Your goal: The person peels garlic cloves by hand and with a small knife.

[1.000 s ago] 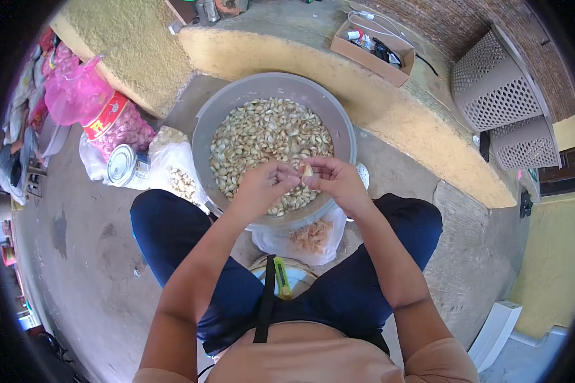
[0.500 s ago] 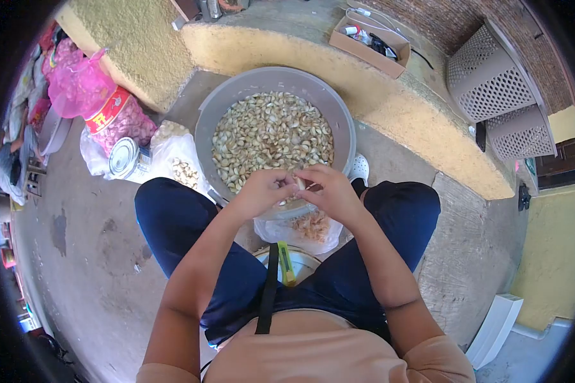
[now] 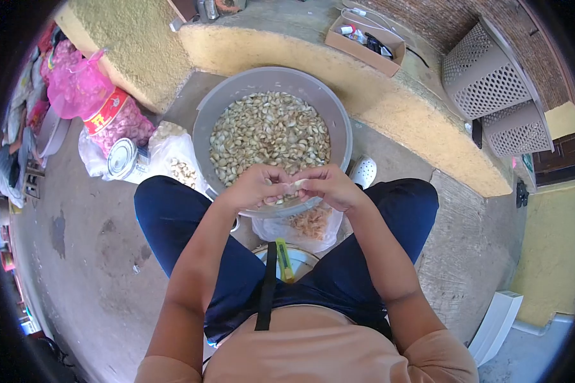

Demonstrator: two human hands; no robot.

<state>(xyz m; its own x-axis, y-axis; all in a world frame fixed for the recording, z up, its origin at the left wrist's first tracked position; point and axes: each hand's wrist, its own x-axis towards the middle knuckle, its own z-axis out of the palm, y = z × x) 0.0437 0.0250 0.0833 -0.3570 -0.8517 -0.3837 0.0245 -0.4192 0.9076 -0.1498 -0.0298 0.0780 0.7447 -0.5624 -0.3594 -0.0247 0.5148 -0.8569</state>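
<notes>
My left hand and my right hand meet over the near rim of a large grey basin. Between their fingertips is a pale garlic clove, pinched from both sides and partly covered by the fingers. Many garlic cloves fill the basin, seemingly lying in water. Just below my hands, a clear plastic bag holds brownish papery skins. A yellow-green cutter rests between my thighs on a round white surface.
To the left, a white plastic bag holds pale cloves, beside a tin can and a pink mesh sack. A low yellow wall runs behind the basin. On its ledge stand a cardboard box and grey perforated baskets.
My fingers have shifted slightly around the clove, and the right hand sits flatter. The white clog at the basin's right shows more. The view has shifted a little.
</notes>
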